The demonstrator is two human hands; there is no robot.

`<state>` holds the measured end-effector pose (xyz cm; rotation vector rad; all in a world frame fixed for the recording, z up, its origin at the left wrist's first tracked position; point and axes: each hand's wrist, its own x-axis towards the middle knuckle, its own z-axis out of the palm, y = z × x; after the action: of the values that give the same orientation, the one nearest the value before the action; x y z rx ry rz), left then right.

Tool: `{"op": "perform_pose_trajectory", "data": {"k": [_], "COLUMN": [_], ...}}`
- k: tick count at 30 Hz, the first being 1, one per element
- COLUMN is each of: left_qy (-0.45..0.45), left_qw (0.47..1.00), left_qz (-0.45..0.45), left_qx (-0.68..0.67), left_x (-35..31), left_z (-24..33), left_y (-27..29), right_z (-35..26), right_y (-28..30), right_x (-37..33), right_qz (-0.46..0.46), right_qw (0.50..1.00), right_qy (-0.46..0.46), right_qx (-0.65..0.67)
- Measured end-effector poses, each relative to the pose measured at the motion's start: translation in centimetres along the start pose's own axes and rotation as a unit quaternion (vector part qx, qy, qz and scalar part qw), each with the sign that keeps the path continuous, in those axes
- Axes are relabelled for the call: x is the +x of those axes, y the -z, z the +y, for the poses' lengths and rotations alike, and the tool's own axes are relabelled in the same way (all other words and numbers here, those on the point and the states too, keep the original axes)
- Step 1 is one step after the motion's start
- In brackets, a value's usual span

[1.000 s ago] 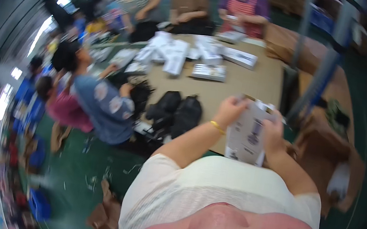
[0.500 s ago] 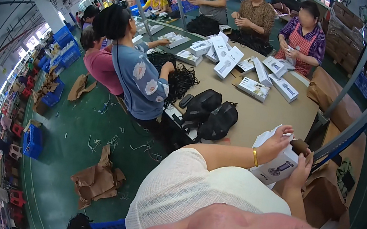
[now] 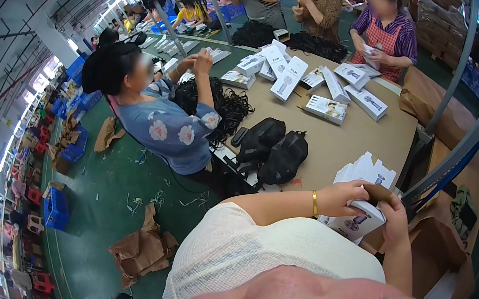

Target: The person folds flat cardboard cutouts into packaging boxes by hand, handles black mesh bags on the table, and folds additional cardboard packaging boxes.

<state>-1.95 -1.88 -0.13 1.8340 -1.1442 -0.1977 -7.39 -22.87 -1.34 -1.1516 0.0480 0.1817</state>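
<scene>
At the near right edge of the table, I hold a white carton point(image 3: 354, 226) with a small handheld fan pictured on its face. Its upper end is open and shows brown inner cardboard point(image 3: 378, 194). My left hand point(image 3: 344, 199), with a gold bangle at the wrist, is closed on the left side of this end. My right hand point(image 3: 394, 215) grips the opposite side, its thumb by the opening. Just beyond my hands, more white cartons point(image 3: 368, 168) are bunched together on the table, partly hidden by them.
Two black bags point(image 3: 282, 159) lie on the brown tabletop point(image 3: 350, 143). Several printed cartons point(image 3: 289, 78) are heaped farther back. A worker in blue point(image 3: 158, 130) stands at the left beside black cords point(image 3: 231, 103); others work opposite. A metal post point(image 3: 462, 147) rises at right, near brown paper point(image 3: 434, 243).
My left hand has come down and left onto the carton's open end. The carton sits lower, revealing the bunched cartons behind. The worker in blue has raised both hands.
</scene>
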Motion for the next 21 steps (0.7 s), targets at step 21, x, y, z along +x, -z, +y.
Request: {"op": "perform_pose_trajectory", "data": {"k": [21], "left_qy": [-0.019], "left_qw": [0.996], "left_qz": [0.073], "left_qx": [-0.053], "left_x": [-0.2], "left_z": [-0.6], "left_y": [1.4], "right_z": [-3.3], "right_y": [-1.9], "right_x": [0.5], "right_qz": [0.005], "right_qw": [0.965], "right_qy": [0.012], "right_qx": [-0.263]}}
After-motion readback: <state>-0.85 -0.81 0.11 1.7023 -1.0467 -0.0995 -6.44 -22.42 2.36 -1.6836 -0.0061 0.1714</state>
